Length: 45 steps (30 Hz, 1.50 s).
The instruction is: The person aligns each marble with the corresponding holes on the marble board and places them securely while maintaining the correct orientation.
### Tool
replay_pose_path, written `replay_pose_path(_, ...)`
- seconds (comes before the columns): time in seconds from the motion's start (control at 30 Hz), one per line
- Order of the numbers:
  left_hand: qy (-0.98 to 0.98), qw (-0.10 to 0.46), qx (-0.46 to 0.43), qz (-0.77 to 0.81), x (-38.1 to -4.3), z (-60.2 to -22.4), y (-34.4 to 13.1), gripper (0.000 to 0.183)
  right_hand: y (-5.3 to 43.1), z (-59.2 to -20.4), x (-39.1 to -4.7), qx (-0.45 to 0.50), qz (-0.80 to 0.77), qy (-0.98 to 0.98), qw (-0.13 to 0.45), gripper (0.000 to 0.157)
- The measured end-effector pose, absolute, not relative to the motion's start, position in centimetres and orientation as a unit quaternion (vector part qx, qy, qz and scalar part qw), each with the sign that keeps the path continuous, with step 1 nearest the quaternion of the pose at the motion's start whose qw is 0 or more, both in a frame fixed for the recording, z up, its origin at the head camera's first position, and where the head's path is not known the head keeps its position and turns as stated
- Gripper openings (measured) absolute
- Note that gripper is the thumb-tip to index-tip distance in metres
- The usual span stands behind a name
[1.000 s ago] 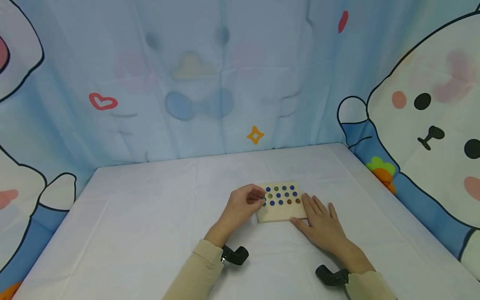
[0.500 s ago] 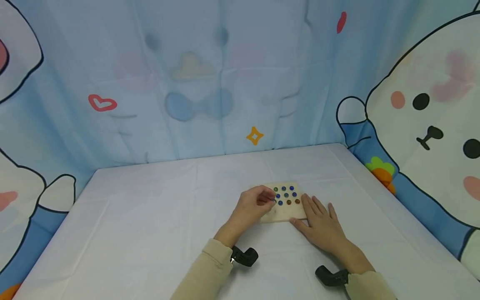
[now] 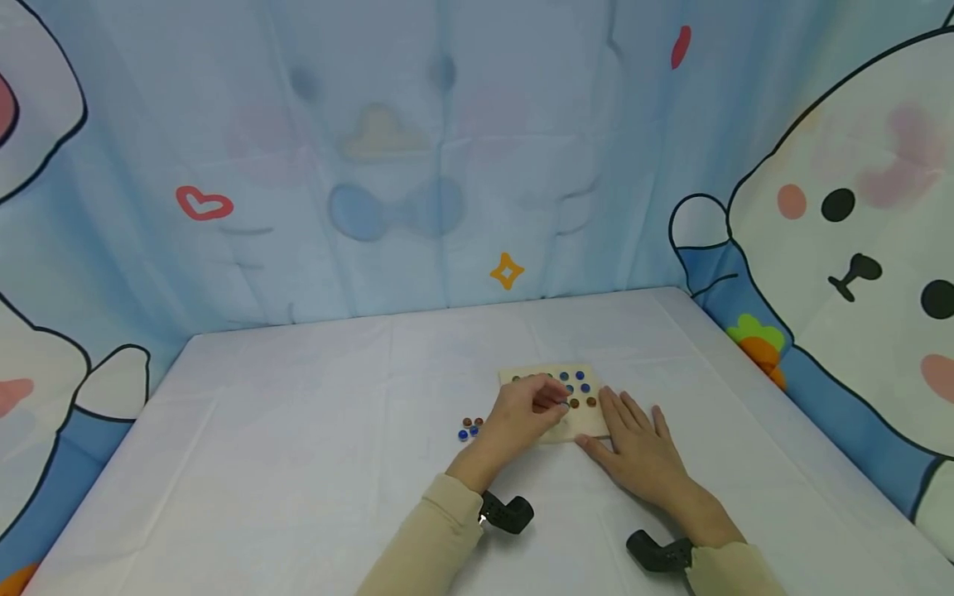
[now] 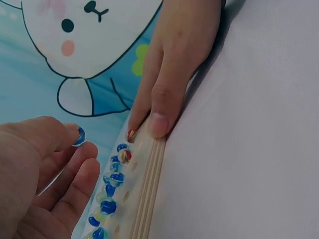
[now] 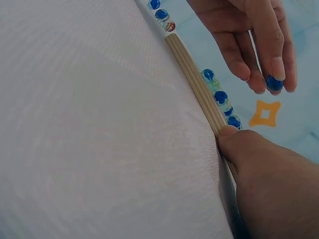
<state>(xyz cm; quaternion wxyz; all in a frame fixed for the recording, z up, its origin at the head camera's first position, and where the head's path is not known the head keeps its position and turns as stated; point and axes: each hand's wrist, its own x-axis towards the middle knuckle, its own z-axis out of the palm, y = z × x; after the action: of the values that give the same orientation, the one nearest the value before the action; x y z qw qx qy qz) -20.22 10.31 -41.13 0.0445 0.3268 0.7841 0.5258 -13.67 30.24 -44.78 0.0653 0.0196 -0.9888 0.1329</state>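
While our left hand [image 3: 523,411] pinches a blue marble [image 5: 274,83] above the wooden board [image 3: 578,423], our right hand [image 3: 639,451] lying spread at its four o'clock edge, too light a grip could drop that marble onto the seated marbles [image 3: 580,376].

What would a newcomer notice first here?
Probably the white cartoon animal on the blue backdrop, at the head view's right. Next, the wooden board of marbles on the white table, its right edge touched by the right hand. Over the board, the left hand pinches a blue marble.
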Motion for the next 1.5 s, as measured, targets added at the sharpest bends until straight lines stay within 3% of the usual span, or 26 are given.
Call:
replay_pose_path(0.8,0.817,0.038,0.287,0.499,-19.4,-41.6,14.4,0.013,30.1,-44.8,-13.6,0.021,0.125,-0.989,0.078,0.092)
replay_pose_path(1.5,0.868,-0.017,0.289,0.403,-19.4,-42.2,16.1,0.009,30.0,-44.6,-13.2,0.03,0.12,-0.988,0.088,0.083)
